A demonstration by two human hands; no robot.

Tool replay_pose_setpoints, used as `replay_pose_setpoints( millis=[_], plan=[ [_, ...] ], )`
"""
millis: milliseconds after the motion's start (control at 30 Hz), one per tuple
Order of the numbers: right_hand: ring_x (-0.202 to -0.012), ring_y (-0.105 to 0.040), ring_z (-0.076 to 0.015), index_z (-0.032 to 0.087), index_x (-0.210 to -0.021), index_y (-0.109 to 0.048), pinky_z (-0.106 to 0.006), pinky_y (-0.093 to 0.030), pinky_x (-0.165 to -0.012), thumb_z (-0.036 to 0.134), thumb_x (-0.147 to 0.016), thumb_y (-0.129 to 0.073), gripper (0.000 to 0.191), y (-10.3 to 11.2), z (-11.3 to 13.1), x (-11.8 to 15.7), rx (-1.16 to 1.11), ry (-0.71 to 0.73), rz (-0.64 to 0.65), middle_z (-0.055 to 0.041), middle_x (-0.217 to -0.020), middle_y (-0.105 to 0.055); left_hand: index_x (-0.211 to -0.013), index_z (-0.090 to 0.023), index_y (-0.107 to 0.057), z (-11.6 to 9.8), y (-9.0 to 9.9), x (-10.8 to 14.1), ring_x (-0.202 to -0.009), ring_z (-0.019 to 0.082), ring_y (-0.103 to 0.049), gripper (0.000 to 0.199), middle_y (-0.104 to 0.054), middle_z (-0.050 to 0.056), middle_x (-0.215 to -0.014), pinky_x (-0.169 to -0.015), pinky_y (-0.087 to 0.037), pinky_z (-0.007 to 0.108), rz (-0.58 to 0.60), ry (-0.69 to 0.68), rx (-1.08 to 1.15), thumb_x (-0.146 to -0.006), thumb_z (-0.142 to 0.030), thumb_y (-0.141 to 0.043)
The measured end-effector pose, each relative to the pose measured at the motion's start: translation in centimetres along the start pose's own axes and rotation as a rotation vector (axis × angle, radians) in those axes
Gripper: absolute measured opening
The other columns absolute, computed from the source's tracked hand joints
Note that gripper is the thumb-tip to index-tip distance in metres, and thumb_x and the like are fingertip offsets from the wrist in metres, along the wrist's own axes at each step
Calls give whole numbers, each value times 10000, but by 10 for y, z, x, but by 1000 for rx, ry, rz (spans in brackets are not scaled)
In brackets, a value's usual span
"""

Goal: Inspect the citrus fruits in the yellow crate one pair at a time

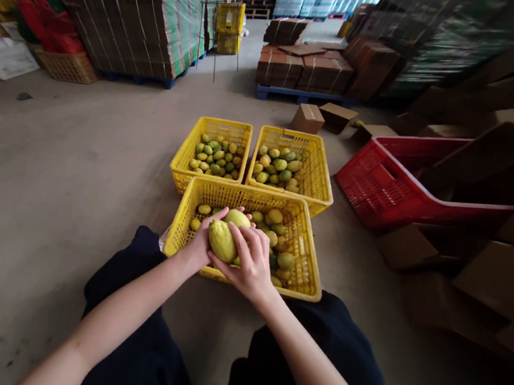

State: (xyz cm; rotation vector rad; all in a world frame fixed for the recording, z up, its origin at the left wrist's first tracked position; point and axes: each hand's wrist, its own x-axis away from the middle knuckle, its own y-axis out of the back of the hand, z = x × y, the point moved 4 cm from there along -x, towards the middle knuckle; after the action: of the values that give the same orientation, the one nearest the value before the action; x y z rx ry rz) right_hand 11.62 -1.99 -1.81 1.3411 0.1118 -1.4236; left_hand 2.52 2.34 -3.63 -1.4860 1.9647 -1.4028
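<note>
Two yellow-green fruits are held between my hands above the near yellow crate (308, 270). The nearer fruit (221, 241) rests against the palm side of my left hand (202, 242), whose fingers pass out of sight behind it. My right hand (252, 259) curls its fingers over the second fruit (237, 218) and touches the nearer one with its thumb side. Below them, more green and yellow fruits (285, 261) lie in the crate, mostly on its right side.
Beyond the near crate stand a left yellow crate (185, 160) and a right yellow crate (323, 179), both holding fruits. A red crate (382, 184) with cardboard is at the right. Small cartons (308, 118) and a loaded blue pallet (283, 94) are farther back.
</note>
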Motion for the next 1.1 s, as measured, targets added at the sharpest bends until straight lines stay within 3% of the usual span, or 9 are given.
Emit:
replay_pose_setpoints(
  millis=[100, 200, 333, 400, 467, 633, 867, 1000, 1100],
  plan=[
    [-1008, -594, -304, 214, -1323, -486, -483, -509, -865, 342, -753, -709, 625, 7, 0, -4, -74, -41, -57, -146, -1093, -599, -992, -167, -636, -9, -3, -2, -886, 207, -671, 249, -699, 51, -929, -841, -523, 335, -41, -30, -64, -877, -349, -510],
    [-1016, -597, -283, 215, -1242, -538, -449, -508, -875, 335, -731, -724, 556, 14, -8, -9, -221, -218, -115, -133, -1115, -596, -907, -171, -633, -19, 1, -5, -732, 152, -658, 225, -686, 38, -853, -722, -540, 289, -141, -78, -108, -904, -324, -468],
    [-966, -611, -256, 210, -1086, -612, -406, -499, -855, 392, -716, -721, 426, 11, -33, -10, -592, -667, -160, -75, -1044, -648, -813, -170, -608, -24, 13, -5, -621, 150, -633, 233, -657, 22, -735, -605, -528, 290, -305, 1, -76, -915, -268, -423],
    [-861, -621, -224, 210, -1017, -632, -357, -506, -772, 427, -722, -701, 373, 6, -46, -6, -805, -914, -188, -36, -936, -676, -783, -157, -597, -24, 16, -4, -613, 157, -635, 229, -653, 28, -718, -604, -529, 299, -360, 31, -65, -911, -240, -427],
    [-775, -612, -194, 215, -935, -647, -309, -496, -688, 427, -719, -693, 307, 0, -52, -3, -979, -1066, -200, -4, -839, -680, -766, -145, -593, -24, 18, -1, -590, 147, -628, 236, -642, 26, -692, -605, -527, 293, -401, 41, -55, -915, -222, -428],
    [-752, -624, -174, 201, -843, -667, -261, -492, -628, 364, -664, -742, 254, -12, -48, -4, -1275, -1164, -187, 8, -788, -686, -792, -141, -617, -21, 19, 0, -518, 123, -605, 247, -635, 15, -671, -570, -524, 278, -416, 61, -61, -929, -248, -441],
    [-615, -617, -150, 188, -809, -641, -229, -487, -490, 387, -630, -766, 295, -28, -44, 5, -1334, -1400, -122, 11, -722, -677, -811, -101, -622, -23, 19, -1, -477, 140, -588, 419, -612, 67, -597, -440, -493, 234, -450, 86, -16, -939, -366, -324],
    [-578, -610, -147, 186, -799, -632, -234, -491, -457, 367, -662, -738, 250, -31, -46, 7, -1368, -1435, -109, 9, -706, -673, -786, -88, -592, -24, 15, 2, -541, 168, -630, 244, -620, 88, -607, -477, -532, 242, -488, 68, 58, -875, -268, -453],
    [-565, -611, -130, 197, -846, -636, -217, -492, -448, 351, -717, -706, 212, -27, -48, 5, -1354, -1441, -210, 24, -717, -675, -789, -101, -589, -26, 10, 2, -663, 191, -676, 122, -653, 95, -689, -568, -576, 261, -438, 8, 106, -837, -209, -559]
  ],
)
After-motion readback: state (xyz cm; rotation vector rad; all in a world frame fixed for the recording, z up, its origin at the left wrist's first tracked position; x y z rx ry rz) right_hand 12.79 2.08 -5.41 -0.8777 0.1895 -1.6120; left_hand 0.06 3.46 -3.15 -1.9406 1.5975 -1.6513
